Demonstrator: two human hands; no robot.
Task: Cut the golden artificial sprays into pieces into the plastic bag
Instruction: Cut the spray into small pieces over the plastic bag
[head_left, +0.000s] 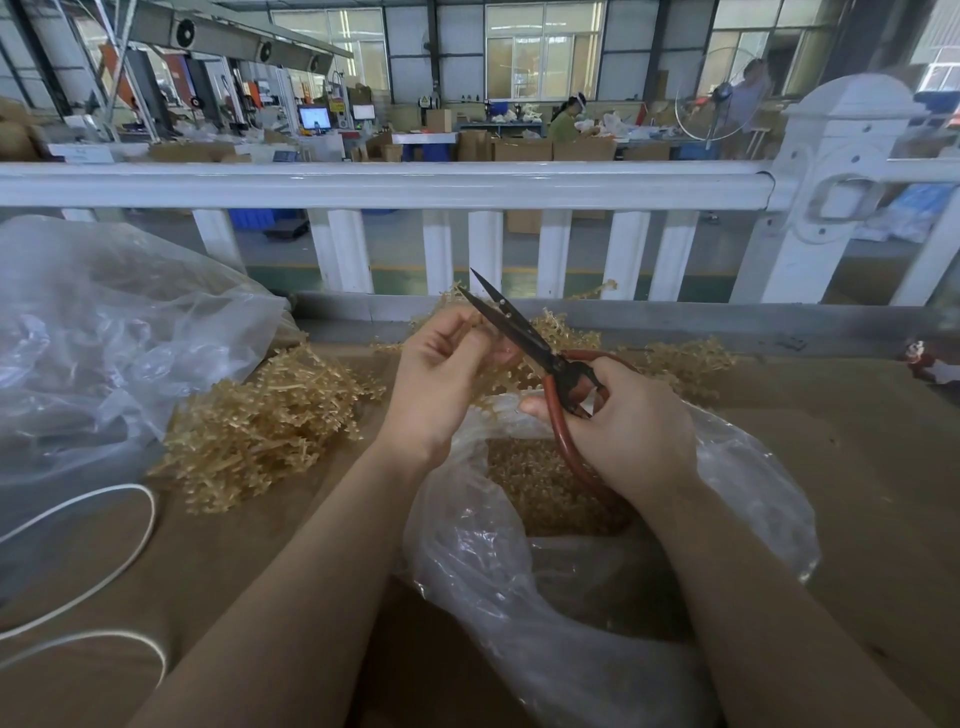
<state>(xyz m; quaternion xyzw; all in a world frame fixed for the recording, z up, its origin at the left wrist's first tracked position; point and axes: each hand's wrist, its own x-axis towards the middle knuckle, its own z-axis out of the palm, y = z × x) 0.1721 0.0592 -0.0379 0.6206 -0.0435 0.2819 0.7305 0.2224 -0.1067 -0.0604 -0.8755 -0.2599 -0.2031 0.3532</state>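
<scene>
Pinching a golden spray (563, 332) between thumb and curled fingertips, the left hand (441, 374) holds it up just beyond the mouth of the plastic bag (519, 545). The right hand (634, 426) grips the red-handled scissors (524, 338), fingers curled round the loop handles, and the dark blades stand parted, touching the spray right beside the left fingertips. Below both hands, cut golden pieces (545, 483) lie inside the bag. Left of the left fingers, well apart, a heap of uncut sprays (260, 421) rests on the brown tabletop (857, 467), next to a second, crumpled clear bag (104, 332).
</scene>
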